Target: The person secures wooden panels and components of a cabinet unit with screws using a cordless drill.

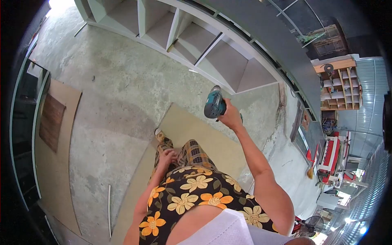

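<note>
A teal and black cordless drill (214, 103) is in my right hand (231, 117), whose fingers wrap round its handle. That arm reaches forward, and the drill's nose points up toward the white cabinet (188, 64). My left hand (167, 157) is low in front of my plaid trousers (195, 154), its fingers curled together. Anything small between those fingers is too hidden to make out. Under my legs lies a yellowish board (192, 120) on the concrete floor.
Open compartments of the cabinet run along the far side. A brown panel (52, 120) and dark framed glass (25, 134) are at the left. A thin white strip (109, 210) lies on the floor. At the right are a pigeonhole rack (341, 89) and a red and white machine (329, 154).
</note>
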Motion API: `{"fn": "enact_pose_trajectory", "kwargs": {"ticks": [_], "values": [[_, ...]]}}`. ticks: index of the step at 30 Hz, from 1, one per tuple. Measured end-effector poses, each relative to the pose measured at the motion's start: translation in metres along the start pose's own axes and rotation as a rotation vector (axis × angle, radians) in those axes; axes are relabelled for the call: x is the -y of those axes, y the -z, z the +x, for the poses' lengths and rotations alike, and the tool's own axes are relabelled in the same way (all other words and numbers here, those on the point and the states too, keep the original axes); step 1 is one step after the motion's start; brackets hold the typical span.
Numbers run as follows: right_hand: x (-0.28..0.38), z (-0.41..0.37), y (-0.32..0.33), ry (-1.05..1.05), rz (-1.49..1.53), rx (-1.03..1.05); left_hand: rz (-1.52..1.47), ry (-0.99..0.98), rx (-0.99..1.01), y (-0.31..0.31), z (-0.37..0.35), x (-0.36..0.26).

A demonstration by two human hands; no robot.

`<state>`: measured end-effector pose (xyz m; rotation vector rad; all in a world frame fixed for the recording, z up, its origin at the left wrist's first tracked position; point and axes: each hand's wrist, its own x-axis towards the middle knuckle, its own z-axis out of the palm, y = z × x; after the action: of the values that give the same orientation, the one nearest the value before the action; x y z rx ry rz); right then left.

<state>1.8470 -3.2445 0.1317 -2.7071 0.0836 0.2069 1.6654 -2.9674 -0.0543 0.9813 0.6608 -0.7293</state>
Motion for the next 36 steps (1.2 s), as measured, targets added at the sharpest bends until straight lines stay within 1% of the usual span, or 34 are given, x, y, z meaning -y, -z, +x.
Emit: {"fn": "enact_pose_trajectory", "kwargs": {"ticks": [3,5,7,10,12,14,15,18,21,24,27,30,33,36], "values": [[-0.005,0.057,0.006,0.02,-0.055,-0.069,-0.069,0.144,0.0,0.0,0.009,-0.01],[-0.009,0.095,0.014,0.065,-0.115,-0.134,-0.072,0.119,-0.021,-0.003,0.015,-0.024],[-0.017,0.131,0.02,0.064,-0.132,-0.148,-0.106,0.111,-0.074,-0.006,0.026,-0.029],[-0.026,0.184,0.034,0.045,-0.164,-0.161,-0.07,0.101,-0.13,-0.017,0.049,-0.028],[-0.032,0.217,0.042,0.036,-0.151,-0.16,-0.028,0.065,-0.158,-0.03,0.059,-0.026],[-0.045,0.252,0.046,0.036,-0.232,-0.166,0.019,0.021,-0.194,-0.044,0.064,-0.038],[-0.051,0.265,0.047,0.027,-0.271,-0.168,0.026,0.028,-0.178,-0.051,0.067,-0.044],[-0.064,0.3,0.051,0.021,-0.298,-0.177,0.154,-0.058,-0.187,-0.07,0.084,-0.047],[-0.063,0.324,0.058,-0.033,-0.24,-0.112,0.191,-0.068,-0.178,-0.09,0.09,-0.062],[-0.093,0.355,0.05,0.064,-0.257,-0.175,0.185,-0.088,-0.211,-0.103,0.097,-0.078],[-0.097,0.369,0.053,0.069,-0.267,-0.144,0.127,-0.057,-0.233,-0.111,0.108,-0.083],[-0.102,0.381,0.051,0.084,-0.298,-0.145,0.209,-0.082,-0.249,-0.113,0.117,-0.079],[-0.105,0.389,0.048,0.094,-0.282,-0.214,0.242,-0.086,-0.271,-0.12,0.118,-0.087],[-0.116,0.4,0.045,0.072,-0.318,-0.194,0.196,-0.093,-0.29,-0.124,0.121,-0.086]]}}
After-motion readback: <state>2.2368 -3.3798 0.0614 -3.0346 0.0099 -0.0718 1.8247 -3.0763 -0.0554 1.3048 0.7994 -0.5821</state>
